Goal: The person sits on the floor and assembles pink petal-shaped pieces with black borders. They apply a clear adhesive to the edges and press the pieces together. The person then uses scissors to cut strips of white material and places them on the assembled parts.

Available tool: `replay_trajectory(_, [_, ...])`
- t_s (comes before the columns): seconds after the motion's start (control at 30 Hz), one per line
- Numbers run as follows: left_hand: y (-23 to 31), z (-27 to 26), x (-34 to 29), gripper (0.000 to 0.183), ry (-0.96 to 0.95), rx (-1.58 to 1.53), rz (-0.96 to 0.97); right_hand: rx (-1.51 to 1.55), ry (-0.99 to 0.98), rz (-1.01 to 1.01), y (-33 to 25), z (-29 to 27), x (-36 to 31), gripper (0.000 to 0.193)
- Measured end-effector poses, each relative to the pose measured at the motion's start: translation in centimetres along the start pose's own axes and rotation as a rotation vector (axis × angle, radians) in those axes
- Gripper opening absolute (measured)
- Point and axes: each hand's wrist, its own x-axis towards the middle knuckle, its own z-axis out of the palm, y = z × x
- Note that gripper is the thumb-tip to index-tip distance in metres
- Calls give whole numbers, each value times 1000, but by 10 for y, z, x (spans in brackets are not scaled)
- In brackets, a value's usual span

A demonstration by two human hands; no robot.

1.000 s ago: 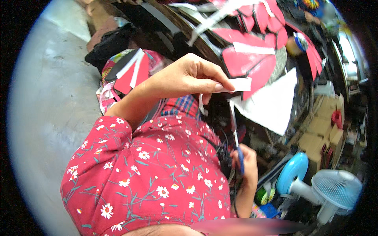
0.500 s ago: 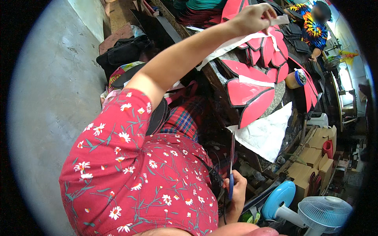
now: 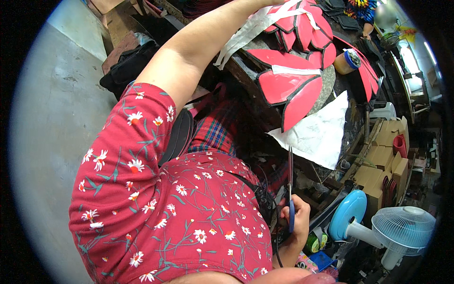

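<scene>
My right hand [image 3: 299, 215] grips scissors [image 3: 291, 208] by their blue handles, blades pointing up toward a white cloth-like sheet [image 3: 317, 130]. That crumpled sheet lies at the near corner of the workbench. My left arm reaches far across, and my left hand [image 3: 268, 2] is cut off by the top edge, so its fingers are hidden. A long white strip [image 3: 241, 40] hangs beside the left forearm. Red pieces with black edging [image 3: 302, 106] lie spread on the bench, and a short white strip [image 3: 295, 71] rests across some of them.
A jar with a blue rim [image 3: 346, 61] stands among the red pieces. Cardboard boxes [image 3: 376, 163], a blue-and-white fan [image 3: 402, 232] and a round blue fan base [image 3: 347, 215] are at the right. Another person [image 3: 362, 12] is at the far right. A grey wall [image 3: 52, 142] borders the left.
My left hand has moved up to the top edge, and the long white strip now hangs nearer. My view has shifted, so the bench appears higher. The scissors stay in my right hand.
</scene>
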Motion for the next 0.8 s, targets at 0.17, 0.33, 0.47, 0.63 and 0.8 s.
replay_trajectory(0.17, [60,-41,-12,30,118,62,117,105,21,1,8,2,-2,12])
replay_trajectory(0.33, [184,-90,-112,28,-458,-279,36,43,153,186,28,-6,-5,14])
replay_trajectory(0.47, [234,-87,-213,27,-720,-505,-57,133,214,174,39,-8,-7,23])
replay_trajectory(0.63, [248,-67,-292,23,-838,-471,-266,215,293,157,49,-2,0,29])
replay_trajectory(0.8, [253,-36,-319,12,-541,-1132,-962,264,286,163,57,0,6,31])
